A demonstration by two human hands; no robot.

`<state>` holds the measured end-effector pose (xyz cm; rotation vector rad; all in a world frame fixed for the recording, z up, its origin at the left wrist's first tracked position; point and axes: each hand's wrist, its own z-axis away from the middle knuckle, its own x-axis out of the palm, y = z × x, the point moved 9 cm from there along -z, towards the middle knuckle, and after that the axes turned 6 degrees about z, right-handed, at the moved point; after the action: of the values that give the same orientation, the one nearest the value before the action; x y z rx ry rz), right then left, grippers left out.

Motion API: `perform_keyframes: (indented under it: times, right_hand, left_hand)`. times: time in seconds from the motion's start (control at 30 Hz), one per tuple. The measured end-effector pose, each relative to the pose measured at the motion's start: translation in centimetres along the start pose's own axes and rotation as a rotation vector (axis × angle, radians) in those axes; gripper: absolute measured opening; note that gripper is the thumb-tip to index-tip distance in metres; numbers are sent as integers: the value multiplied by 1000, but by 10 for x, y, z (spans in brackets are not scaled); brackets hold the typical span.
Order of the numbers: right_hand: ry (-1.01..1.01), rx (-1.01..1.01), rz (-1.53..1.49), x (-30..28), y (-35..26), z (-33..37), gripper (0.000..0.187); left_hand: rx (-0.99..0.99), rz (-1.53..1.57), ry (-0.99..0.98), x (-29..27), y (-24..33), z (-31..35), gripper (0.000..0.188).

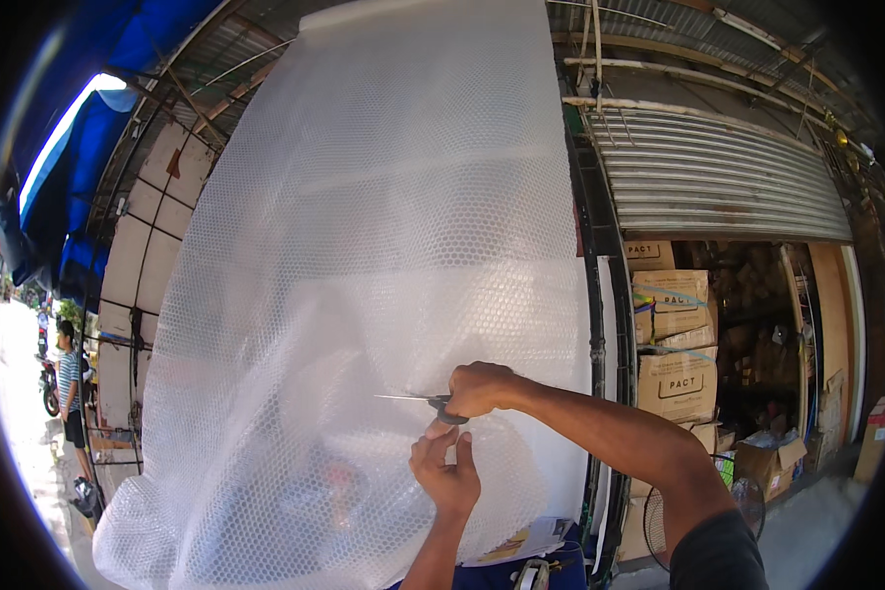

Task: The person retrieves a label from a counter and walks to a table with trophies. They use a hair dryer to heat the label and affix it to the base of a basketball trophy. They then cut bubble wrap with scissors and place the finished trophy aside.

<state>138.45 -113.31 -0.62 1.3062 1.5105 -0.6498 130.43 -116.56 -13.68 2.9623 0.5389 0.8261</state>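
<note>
A large sheet of clear bubble wrap (383, 246) hangs in front of me and spreads wide toward the bottom. My right hand (482, 388) grips a pair of scissors (444, 408) by its dark handles, the thin blades pointing left across the wrap. Just below the handles, my left hand (445, 477) is raised with its fingers bent and its thumb up. Whether it pinches an edge of the wrap or something small, I cannot make out. Through the lower wrap, blurred blue and red shapes (339, 482) show.
Stacked cardboard boxes (677, 379) stand at the right beneath a metal roller shutter (718, 177). A black fan (742, 506) is behind my right arm. Papers (531, 541) lie at the bottom on a blue surface. A person (69, 383) in a striped shirt stands far left.
</note>
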Motion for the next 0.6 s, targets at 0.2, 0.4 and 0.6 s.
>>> perform_keyframes:
  times: [0.2, 0.4, 0.6]
  right_hand:
    - [13, -68, -56, 4, -15, -2, 66]
    - [-73, -160, -164, 8, -38, 19, 53]
    - [-98, -200, -264, 24, -41, 52, 47]
  left_hand:
    - [-13, -11, -43, -12, -7, 13, 12]
    - [-58, 52, -101, -50, 2, -1, 15]
    - [-80, -564, 71, -95, 5, -35, 43]
